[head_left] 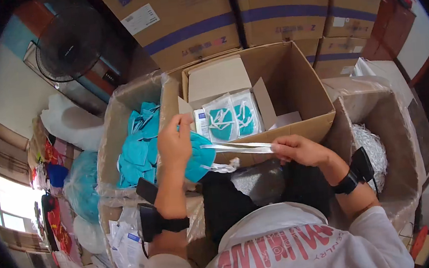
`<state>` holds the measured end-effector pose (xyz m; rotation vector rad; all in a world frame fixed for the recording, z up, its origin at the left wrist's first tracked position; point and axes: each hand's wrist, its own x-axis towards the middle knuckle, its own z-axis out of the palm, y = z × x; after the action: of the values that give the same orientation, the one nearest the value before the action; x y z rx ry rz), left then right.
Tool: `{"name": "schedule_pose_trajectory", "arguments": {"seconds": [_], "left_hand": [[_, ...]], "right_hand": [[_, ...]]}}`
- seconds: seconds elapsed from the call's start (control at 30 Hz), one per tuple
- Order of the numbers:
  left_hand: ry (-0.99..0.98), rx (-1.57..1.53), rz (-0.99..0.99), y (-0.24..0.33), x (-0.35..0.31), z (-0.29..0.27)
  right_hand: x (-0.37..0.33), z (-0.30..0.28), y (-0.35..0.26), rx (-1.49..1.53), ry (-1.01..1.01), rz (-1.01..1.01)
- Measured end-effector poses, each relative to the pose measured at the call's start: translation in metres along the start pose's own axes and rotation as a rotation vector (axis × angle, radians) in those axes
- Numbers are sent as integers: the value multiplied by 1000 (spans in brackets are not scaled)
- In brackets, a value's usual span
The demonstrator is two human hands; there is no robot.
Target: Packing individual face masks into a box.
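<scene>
Cardboard box (292, 82) ahead; left hand (175, 140) grip pinching teal mask (200, 158); right hand (298, 149) grip pinching clear sleeve (236, 147).

You are sitting in a packing room or small storeroom. Brown cardboard cartons with purple tape bands (188, 23) are stacked high in front of you, and an open brown cardboard box (292, 82) holds sealed clear packets of teal face masks (233, 115). A plastic-lined carton heaped with loose teal masks (138, 146) stands at your left, below a black pedestal fan (64, 45).
</scene>
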<state>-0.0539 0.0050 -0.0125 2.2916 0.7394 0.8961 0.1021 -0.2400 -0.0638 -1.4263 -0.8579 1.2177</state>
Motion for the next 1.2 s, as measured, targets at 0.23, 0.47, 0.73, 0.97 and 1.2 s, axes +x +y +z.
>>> {"name": "schedule_pose_trajectory", "arguments": {"seconds": [0.23, 0.47, 0.73, 0.97, 1.2], "left_hand": [[-337, -53, -42, -1, -6, -13], [-1436, -318, 18, 16, -101, 20], [-652, -238, 102, 19, -103, 17], [-1304, 22, 114, 5, -111, 8], [-1488, -422, -33, 3, -154, 18]], "right_hand": [[0, -10, 3, 8, -148, 60], [16, 24, 8, -39, -73, -82], [5, 64, 16, -234, -186, -127], [-5, 79, 7, -856, -487, -222], [-28, 67, 4, -668, -781, -138]]}}
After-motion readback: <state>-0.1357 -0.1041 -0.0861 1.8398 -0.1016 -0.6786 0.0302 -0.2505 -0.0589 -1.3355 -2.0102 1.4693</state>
